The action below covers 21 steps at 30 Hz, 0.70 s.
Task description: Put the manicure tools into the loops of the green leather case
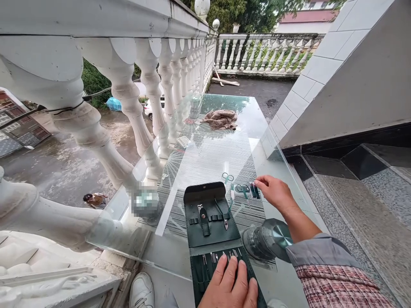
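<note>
An outdoor terrace in soft daylight. A glass counter (208, 149) runs alongside a white stone balustrade (154, 72) on its left. To the counter's right, a grey wall edged with white tiles (324, 55) rises above speckled stone steps (359, 201). Beyond the counter lies wet dark paving (257, 92), then more balustrade and green trees (253, 10).

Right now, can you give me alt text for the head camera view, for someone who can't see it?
On a clear glass table beside a white stone balustrade, the left hand lies flat on an open dark green manicure tool case, while the right hand touches small tools laid out beyond it. A crumpled brown cloth lies at the far end.
</note>
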Each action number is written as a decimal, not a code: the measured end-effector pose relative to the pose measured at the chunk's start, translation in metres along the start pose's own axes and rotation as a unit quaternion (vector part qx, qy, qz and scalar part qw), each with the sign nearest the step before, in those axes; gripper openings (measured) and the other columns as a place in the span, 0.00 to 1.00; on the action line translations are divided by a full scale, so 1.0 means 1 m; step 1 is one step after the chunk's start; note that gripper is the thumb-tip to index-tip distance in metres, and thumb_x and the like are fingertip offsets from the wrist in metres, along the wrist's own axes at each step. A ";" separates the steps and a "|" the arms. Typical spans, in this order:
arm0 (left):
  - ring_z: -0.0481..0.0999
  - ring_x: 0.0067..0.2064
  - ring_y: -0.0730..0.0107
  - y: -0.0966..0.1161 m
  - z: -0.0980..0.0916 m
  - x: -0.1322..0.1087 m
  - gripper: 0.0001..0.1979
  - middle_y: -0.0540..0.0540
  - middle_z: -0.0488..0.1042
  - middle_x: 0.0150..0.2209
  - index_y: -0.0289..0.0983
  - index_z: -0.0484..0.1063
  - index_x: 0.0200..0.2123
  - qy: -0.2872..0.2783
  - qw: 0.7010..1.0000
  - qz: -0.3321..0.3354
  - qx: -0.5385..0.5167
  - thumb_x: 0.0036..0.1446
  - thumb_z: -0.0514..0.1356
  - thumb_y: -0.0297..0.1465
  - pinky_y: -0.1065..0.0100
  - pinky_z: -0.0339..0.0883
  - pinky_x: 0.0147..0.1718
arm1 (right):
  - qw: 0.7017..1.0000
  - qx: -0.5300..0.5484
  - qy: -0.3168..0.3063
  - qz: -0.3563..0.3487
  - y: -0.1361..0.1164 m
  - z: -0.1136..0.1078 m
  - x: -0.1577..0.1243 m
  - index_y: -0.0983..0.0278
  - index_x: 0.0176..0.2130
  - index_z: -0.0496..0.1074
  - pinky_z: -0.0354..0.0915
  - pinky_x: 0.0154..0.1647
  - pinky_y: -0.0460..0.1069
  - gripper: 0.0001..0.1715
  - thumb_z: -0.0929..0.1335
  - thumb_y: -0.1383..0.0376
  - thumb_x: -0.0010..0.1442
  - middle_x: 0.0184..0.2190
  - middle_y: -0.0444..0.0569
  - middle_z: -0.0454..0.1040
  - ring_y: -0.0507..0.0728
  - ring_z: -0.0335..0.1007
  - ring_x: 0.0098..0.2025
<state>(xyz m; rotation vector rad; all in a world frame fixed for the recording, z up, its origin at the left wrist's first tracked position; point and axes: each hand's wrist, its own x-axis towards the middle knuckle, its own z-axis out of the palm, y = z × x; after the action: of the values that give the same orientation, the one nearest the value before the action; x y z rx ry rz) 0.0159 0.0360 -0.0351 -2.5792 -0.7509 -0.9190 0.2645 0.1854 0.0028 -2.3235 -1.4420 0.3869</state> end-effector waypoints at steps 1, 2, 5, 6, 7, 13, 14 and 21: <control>0.73 0.46 0.63 0.000 0.000 0.000 0.12 0.48 0.75 0.43 0.40 0.71 0.44 0.003 1.000 -0.002 -0.002 0.63 0.53 0.38 0.59 0.65 0.47 | 1.000 -0.015 -0.002 -0.009 -0.002 0.002 -0.001 0.61 0.33 0.74 0.58 0.30 0.49 0.16 0.63 0.55 0.54 0.28 0.46 0.75 0.56 0.68 0.31; 0.73 0.46 0.63 0.001 0.001 -0.001 0.12 0.48 0.75 0.43 0.40 0.71 0.43 0.005 1.000 -0.002 -0.004 0.63 0.53 0.38 0.59 0.65 0.46 | 0.999 -0.030 -0.002 -0.020 -0.004 0.003 -0.002 0.61 0.34 0.74 0.57 0.30 0.49 0.16 0.63 0.55 0.54 0.28 0.47 0.75 0.57 0.68 0.32; 0.72 0.47 0.62 0.003 0.003 -0.004 0.12 0.48 0.75 0.44 0.39 0.71 0.44 -0.005 1.000 -0.008 -0.007 0.62 0.54 0.37 0.58 0.65 0.47 | 0.997 -0.060 0.003 -0.051 -0.008 0.007 -0.003 0.62 0.35 0.73 0.57 0.31 0.49 0.14 0.64 0.57 0.54 0.31 0.49 0.75 0.57 0.68 0.34; 0.72 0.48 0.62 0.003 0.003 -0.005 0.12 0.48 0.75 0.45 0.39 0.70 0.45 -0.010 1.000 -0.007 -0.006 0.62 0.54 0.38 0.58 0.65 0.48 | 0.997 -0.062 0.000 -0.053 -0.008 0.007 -0.003 0.62 0.33 0.73 0.56 0.30 0.48 0.13 0.64 0.58 0.54 0.31 0.49 0.75 0.56 0.68 0.34; 0.72 0.48 0.61 0.004 0.004 -0.006 0.12 0.48 0.75 0.45 0.39 0.70 0.45 -0.017 1.000 -0.004 -0.005 0.62 0.55 0.38 0.58 0.65 0.48 | 0.997 -0.060 -0.005 -0.050 -0.009 0.006 -0.004 0.62 0.31 0.72 0.56 0.30 0.48 0.11 0.64 0.58 0.54 0.31 0.48 0.75 0.56 0.68 0.34; 0.72 0.48 0.61 0.002 0.002 -0.006 0.13 0.47 0.74 0.45 0.39 0.70 0.46 -0.022 1.000 0.004 -0.003 0.62 0.54 0.39 0.57 0.64 0.48 | 1.000 -0.016 -0.022 -0.010 -0.010 0.001 -0.006 0.60 0.26 0.69 0.56 0.29 0.48 0.09 0.68 0.57 0.50 0.26 0.44 0.75 0.54 0.67 0.30; 0.72 0.48 0.61 0.001 0.001 -0.005 0.13 0.47 0.75 0.45 0.39 0.70 0.46 -0.020 1.000 0.005 -0.004 0.62 0.54 0.39 0.58 0.64 0.48 | 1.000 -0.010 -0.021 -0.010 -0.009 0.001 -0.006 0.60 0.25 0.69 0.56 0.28 0.48 0.10 0.68 0.57 0.49 0.25 0.43 0.75 0.54 0.67 0.29; 0.72 0.48 0.62 -0.002 -0.006 -0.001 0.14 0.49 0.74 0.46 0.40 0.70 0.47 -0.042 0.999 0.015 -0.005 0.64 0.52 0.39 0.59 0.64 0.48 | 0.987 0.157 -0.035 -0.014 -0.013 -0.014 -0.010 0.62 0.25 0.70 0.60 0.24 0.48 0.14 0.71 0.55 0.42 0.21 0.43 0.71 0.51 0.64 0.22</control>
<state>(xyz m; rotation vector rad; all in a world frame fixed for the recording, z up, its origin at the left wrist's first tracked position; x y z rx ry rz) 0.0113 0.0349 -0.0311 -2.6447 -0.7296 -0.8109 0.2557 0.1790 0.0216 -2.0528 -1.3350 0.6443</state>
